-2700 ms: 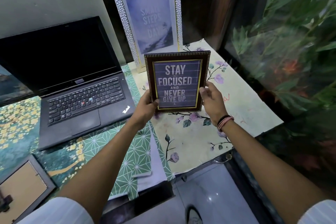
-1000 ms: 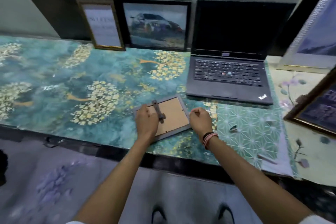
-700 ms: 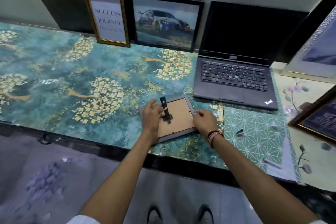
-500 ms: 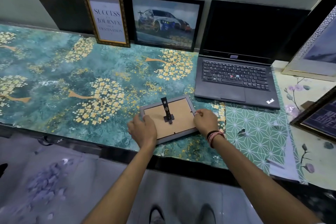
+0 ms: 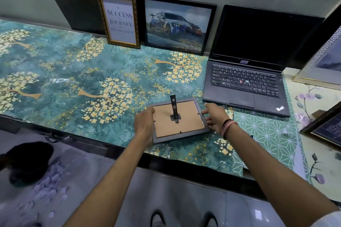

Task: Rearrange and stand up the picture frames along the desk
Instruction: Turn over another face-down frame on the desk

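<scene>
A small grey frame (image 5: 186, 135) lies face down near the desk's front edge, its brown backing up and its black stand leg (image 5: 174, 106) raised. My left hand (image 5: 144, 125) grips its left edge and my right hand (image 5: 215, 118) holds its right edge. Against the back wall stand a gold "Success" frame (image 5: 120, 19) and a black car-picture frame (image 5: 178, 25). At the right edge are a silver frame (image 5: 324, 61) and a dark "Stay Focused" frame (image 5: 324, 129), both partly cut off.
An open black laptop (image 5: 245, 83) sits right of the car picture. The desk (image 5: 64, 72) has a teal and gold floral cover, with green and cream sheets at the right. A dark object (image 5: 27, 162) lies on the floor at the left.
I have left the "Stay Focused" frame standing at the right and turned to the grey frame. Its stand leg was swung upright, and both hands now hold its side edges.
</scene>
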The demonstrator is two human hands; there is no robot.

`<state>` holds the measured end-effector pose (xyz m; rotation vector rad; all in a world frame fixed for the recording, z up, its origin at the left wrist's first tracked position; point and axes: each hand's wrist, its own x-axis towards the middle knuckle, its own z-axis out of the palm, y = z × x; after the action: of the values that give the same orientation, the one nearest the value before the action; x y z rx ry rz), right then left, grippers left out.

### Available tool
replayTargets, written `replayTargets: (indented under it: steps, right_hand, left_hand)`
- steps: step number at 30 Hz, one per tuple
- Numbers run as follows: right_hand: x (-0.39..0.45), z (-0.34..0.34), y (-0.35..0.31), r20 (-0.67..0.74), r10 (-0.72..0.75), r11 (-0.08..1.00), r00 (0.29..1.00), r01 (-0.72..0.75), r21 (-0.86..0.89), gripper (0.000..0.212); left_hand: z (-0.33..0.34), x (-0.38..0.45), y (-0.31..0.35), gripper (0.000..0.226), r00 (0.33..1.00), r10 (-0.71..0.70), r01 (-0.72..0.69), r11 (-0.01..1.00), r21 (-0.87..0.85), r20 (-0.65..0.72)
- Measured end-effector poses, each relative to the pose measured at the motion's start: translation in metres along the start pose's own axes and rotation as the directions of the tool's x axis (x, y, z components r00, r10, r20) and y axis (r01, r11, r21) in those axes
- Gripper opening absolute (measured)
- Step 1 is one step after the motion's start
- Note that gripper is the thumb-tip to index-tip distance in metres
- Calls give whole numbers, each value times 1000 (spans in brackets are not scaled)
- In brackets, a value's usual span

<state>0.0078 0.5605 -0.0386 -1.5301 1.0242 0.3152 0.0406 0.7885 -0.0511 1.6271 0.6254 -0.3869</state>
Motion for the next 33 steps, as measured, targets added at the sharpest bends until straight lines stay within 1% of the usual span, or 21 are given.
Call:
replayTargets:
  steps: [3,5,6,8,10,13,15,17,19,21,22,23,25,26,28,30,33]
  right_hand:
    - [1,-16,-10,111,29,997,993,-37,68,43]
    - [5,-24,-21,168,-12,980,986,-22,200,46]
    - [9,-26,-28,166,-46,963,985,0,270,45]
    - [13,-25,-41,159,-114,931,981,50,362,34]
    - [16,-18,-51,145,-171,912,975,101,397,23]
    - [19,-6,-56,100,-232,918,968,184,352,27]
    - [21,-1,-57,80,-268,882,960,211,421,22]
    - [23,4,-59,86,-305,818,948,215,534,13]
    - [26,5,-60,94,-350,770,932,229,595,17]
    - [28,7,-62,107,-395,762,912,261,592,34]
    - [29,9,-64,106,-414,774,904,288,564,42]
    - [28,11,-66,105,-431,793,896,321,518,44]
    - [29,18,-69,87,-447,842,890,386,376,42]
    - [29,21,-70,84,-452,857,888,406,319,42]
    - [31,29,-69,108,-444,883,890,413,223,49]
    - [34,36,-66,130,-460,880,878,432,197,49]
    - [36,43,-60,110,-467,877,878,443,188,37]
  left_hand:
    - [-14,11,17,4,993,-46,61,988,-139,112]
    - [-21,25,27,25,982,-68,103,975,-195,179]
    - [-24,33,30,32,976,-74,121,966,-228,205]
    - [-27,41,38,38,966,-85,156,946,-286,245]
    - [-30,49,44,34,954,-78,176,927,-331,289]
    - [-33,56,47,34,943,-46,159,932,-326,330]
    - [-33,59,47,36,944,-22,121,952,-282,330]
    - [-33,64,44,33,940,31,62,964,-258,340]
    - [-33,68,42,29,937,86,7,965,-263,338]
    - [-31,71,42,23,940,139,-49,959,-279,313]
    - [-30,72,42,19,942,159,-73,957,-280,297]
    - [-29,72,43,17,947,170,-96,960,-265,273]
    - [-28,77,41,16,950,196,-147,968,-203,244]
    - [-28,81,39,20,950,214,-181,971,-155,230]
    - [-27,87,34,27,946,251,-245,968,-56,206]
    - [-27,88,32,27,943,283,-288,958,4,173]
    - [-27,87,29,27,935,309,-322,945,54,174]
